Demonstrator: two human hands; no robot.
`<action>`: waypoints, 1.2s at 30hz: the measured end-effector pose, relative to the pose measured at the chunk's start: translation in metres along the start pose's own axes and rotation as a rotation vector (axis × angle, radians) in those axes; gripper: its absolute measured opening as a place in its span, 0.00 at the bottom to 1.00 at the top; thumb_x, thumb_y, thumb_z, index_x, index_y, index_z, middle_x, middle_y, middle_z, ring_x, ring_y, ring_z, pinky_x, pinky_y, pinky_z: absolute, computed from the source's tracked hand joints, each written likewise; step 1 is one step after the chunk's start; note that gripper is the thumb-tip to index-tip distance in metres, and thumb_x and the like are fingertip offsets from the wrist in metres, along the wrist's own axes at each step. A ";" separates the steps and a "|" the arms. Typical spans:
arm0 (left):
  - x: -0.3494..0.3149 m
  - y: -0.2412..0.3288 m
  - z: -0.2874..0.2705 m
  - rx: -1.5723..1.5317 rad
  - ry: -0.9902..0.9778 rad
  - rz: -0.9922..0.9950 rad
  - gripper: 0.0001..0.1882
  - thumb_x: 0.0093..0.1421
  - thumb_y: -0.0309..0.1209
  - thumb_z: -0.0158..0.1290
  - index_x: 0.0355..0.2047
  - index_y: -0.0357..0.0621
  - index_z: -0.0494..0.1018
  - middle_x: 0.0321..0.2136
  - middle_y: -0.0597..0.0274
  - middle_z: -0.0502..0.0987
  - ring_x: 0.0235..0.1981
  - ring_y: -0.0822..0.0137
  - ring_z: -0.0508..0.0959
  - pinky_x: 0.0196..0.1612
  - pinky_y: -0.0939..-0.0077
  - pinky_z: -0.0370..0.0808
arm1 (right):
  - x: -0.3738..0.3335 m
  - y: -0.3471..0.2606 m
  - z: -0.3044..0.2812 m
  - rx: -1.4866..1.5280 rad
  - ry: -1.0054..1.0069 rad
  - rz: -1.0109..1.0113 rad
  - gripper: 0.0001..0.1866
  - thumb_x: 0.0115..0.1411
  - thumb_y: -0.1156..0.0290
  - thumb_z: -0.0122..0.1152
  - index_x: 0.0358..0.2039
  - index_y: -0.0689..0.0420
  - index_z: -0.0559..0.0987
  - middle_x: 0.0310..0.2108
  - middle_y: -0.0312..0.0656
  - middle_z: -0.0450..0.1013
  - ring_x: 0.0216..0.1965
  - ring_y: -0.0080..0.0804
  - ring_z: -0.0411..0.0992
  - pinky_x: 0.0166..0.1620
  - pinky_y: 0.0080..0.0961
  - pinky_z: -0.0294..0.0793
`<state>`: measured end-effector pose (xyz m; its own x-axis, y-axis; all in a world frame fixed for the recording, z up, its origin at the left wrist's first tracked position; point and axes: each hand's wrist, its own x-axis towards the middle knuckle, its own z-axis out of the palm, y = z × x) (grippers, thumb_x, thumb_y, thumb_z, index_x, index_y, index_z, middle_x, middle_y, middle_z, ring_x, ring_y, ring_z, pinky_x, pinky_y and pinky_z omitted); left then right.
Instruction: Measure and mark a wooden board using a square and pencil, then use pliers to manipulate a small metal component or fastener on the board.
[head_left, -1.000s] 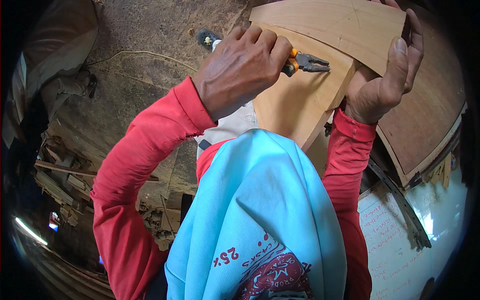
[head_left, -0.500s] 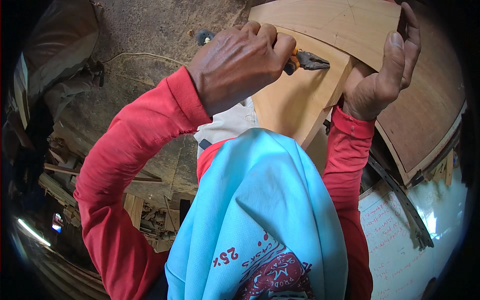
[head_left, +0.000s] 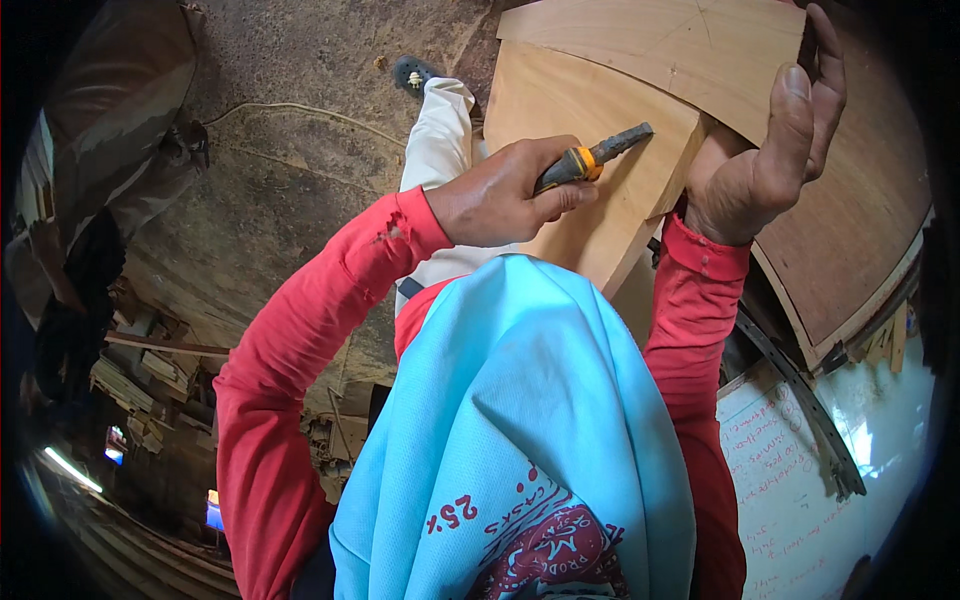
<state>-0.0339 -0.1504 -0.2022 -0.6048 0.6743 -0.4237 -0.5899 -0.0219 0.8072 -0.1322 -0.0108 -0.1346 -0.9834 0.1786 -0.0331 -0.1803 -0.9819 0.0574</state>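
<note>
My left hand (head_left: 515, 190) is closed around pliers (head_left: 610, 150) with dark jaws and black-and-orange handles. Their jaw tips are over the pale wooden piece (head_left: 565, 100), near its right corner; whether they touch it I cannot tell. Seen edge-on, the jaws do not show a gap. A broad curved wooden board (head_left: 650, 45) overlaps the far side of that piece. At the board's right end, my right hand (head_left: 755, 185) is wrapped around the edge, thumb up and fingers partly hidden behind it.
A larger brown curved panel (head_left: 850, 240) lies at the right. Below it are a dark metal strip (head_left: 810, 410) and a white board with red writing (head_left: 770, 480). Wood scraps (head_left: 150, 390) are piled at the left. A thin cord (head_left: 300, 108) crosses the floor.
My left hand has come down toward me and rolled over, so the pliers now show edge-on, with their handles lower. My right hand and the boards have hardly moved.
</note>
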 end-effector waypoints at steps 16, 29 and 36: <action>-0.014 -0.003 0.005 0.198 0.124 0.030 0.12 0.73 0.34 0.52 0.49 0.38 0.68 0.31 0.62 0.71 0.31 0.68 0.72 0.35 0.72 0.71 | -0.001 -0.013 0.010 -1.701 -0.032 -0.243 0.32 0.67 0.60 0.49 0.68 0.63 0.64 0.60 0.52 0.70 0.59 0.39 0.70 0.62 0.37 0.72; -0.011 0.035 -0.026 1.380 0.312 0.288 0.17 0.61 0.28 0.54 0.49 0.38 0.68 0.40 0.54 0.74 0.44 0.53 0.76 0.46 0.61 0.74 | -0.007 -0.007 0.011 -1.714 -0.081 -0.221 0.31 0.68 0.61 0.49 0.68 0.64 0.64 0.60 0.51 0.70 0.59 0.38 0.70 0.63 0.35 0.71; -0.004 0.045 -0.029 1.448 0.297 0.340 0.15 0.62 0.29 0.53 0.49 0.40 0.69 0.38 0.55 0.75 0.43 0.53 0.77 0.46 0.61 0.75 | 0.001 -0.002 -0.003 -0.025 -0.027 -0.007 0.31 0.68 0.62 0.47 0.68 0.63 0.64 0.60 0.51 0.70 0.61 0.39 0.69 0.64 0.35 0.70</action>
<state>-0.0739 -0.1756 -0.1763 -0.7868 0.6142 -0.0616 0.5075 0.7004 0.5018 -0.1328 -0.0084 -0.1378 -0.9824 0.1865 -0.0068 -0.1866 -0.9819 0.0322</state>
